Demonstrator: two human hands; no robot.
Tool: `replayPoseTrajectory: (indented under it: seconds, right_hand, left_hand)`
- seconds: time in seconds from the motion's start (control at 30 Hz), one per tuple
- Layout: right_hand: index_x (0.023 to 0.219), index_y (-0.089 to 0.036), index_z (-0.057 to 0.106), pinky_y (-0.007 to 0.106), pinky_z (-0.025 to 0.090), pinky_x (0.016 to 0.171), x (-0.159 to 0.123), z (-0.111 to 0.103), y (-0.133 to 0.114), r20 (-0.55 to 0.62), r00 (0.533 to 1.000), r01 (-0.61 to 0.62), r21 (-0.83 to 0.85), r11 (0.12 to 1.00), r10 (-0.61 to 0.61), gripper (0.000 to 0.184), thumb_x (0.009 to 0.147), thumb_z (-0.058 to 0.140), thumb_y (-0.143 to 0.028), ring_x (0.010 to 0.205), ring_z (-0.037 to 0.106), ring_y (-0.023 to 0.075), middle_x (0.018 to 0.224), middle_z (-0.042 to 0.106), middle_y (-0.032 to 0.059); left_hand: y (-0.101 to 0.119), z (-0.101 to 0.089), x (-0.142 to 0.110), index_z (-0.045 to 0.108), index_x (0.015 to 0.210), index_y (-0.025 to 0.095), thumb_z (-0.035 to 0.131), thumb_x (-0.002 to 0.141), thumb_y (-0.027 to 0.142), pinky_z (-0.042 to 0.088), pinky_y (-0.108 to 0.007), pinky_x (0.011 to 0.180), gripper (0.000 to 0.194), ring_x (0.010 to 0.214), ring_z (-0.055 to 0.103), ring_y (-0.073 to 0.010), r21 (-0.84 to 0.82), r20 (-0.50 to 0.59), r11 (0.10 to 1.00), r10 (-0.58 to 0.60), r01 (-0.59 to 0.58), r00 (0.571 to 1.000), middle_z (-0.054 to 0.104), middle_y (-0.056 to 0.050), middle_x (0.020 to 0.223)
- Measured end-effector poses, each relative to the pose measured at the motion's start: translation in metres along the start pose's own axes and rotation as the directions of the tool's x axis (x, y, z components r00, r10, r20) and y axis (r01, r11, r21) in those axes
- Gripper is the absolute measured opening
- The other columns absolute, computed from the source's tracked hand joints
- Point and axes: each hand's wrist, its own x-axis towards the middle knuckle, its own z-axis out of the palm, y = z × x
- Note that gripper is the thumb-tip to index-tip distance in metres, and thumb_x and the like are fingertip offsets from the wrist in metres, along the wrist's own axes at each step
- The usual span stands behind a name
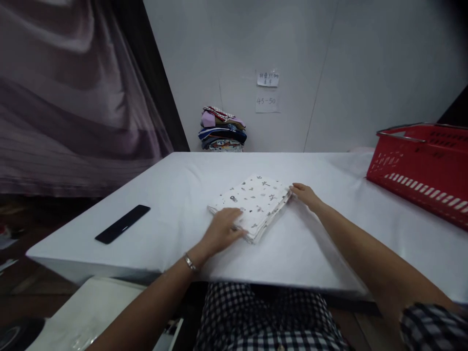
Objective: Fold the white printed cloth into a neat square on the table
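Left hand (221,227): fingers apart, touching the folded, white, dark-printed cloth (256,200) at 7 o'clock
Right hand (309,197): at its 2 o'clock corner; cannot tell if clamped

The left grip (222,229) arches palm down, partly spread. The right arm (360,248) reaches farther forward, the right grip (305,194) turned inward.

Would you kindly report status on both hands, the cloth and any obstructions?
Left hand at near-left edge, right hand at right corner. Printed white cloth folded, lying on table. Black phone, red basket off to the sides.
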Motion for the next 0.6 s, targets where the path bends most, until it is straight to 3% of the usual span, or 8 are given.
replayPoseTrajectory:
  seconds: [0.07,0.13,0.3,0.47,0.6]
  right_hand:
    - [0.125,-0.013,0.051,0.034,0.041,0.094,0.017,0.007,-0.005,0.051,0.999,0.007,-0.057,0.998,-0.004,0.058,0.079,0.054,-0.048,0.115,0.05,0.0245,0.13,0.051,0.0135]
    - [0.121,-0.013,0.056,0.035,0.037,0.098,0.032,0.011,-0.01,0.108,0.994,0.018,-0.12,0.993,-0.005,0.059,0.072,0.064,-0.046,0.116,0.049,0.0271,0.128,0.052,0.0141]
    - [0.116,-0.016,0.06,0.035,0.032,0.101,0.043,0.007,-0.02,0.186,0.983,0.034,-0.257,0.966,0.015,0.057,0.063,0.071,-0.033,0.118,0.046,0.0292,0.126,0.055,0.0099]
    - [0.126,-0.011,0.051,0.036,0.041,0.092,0.003,-0.015,-0.004,0.207,0.976,0.004,-0.316,0.949,0.065,0.06,0.072,0.061,-0.035,0.112,0.051,0.0293,0.128,0.051,0.0156]
    - [0.136,-0.021,0.037,0.035,0.05,0.07,-0.054,-0.033,0.024,0.27,0.959,-0.013,-0.284,0.959,0.093,0.068,0.076,0.054,-0.049,0.084,0.063,0.0245,0.106,0.064,0.011]
  left_hand:
    - [0.017,0.006,-0.01,0.046,0.126,0.022,0.064,0.071,0.052,0.025,-0.045,0.104,0.066,0.12,0.041,-0.0253,0.037,0.109,0.994,0.094,-0.098,0.99,0.049,-0.009,0.13]
    - [0.027,0.011,-0.015,0.042,0.13,0.024,0.065,0.07,0.053,0.017,-0.049,0.107,0.071,0.122,0.039,-0.0262,0.074,0.168,0.989,0.113,-0.127,0.979,0.045,-0.01,0.133]
    - [0.031,0.015,-0.012,0.047,0.125,0.024,0.058,0.079,0.044,0.013,-0.049,0.108,0.052,0.119,0.043,-0.0232,0.11,0.158,0.985,0.112,-0.13,0.981,0.051,-0.008,0.128]
    - [0.018,0.006,-0.013,0.051,0.12,0.026,0.061,0.077,0.033,0.01,-0.051,0.108,0.044,0.121,0.041,-0.0246,0.123,0.179,0.98,0.13,-0.154,0.975,0.053,-0.006,0.126]
    - [-0.009,-0.005,-0.021,0.051,0.121,0.028,0.059,0.075,0.024,0.011,-0.052,0.107,0.047,0.128,0.034,-0.0254,0.142,0.19,0.986,0.057,-0.085,0.98,0.048,-0.004,0.132]
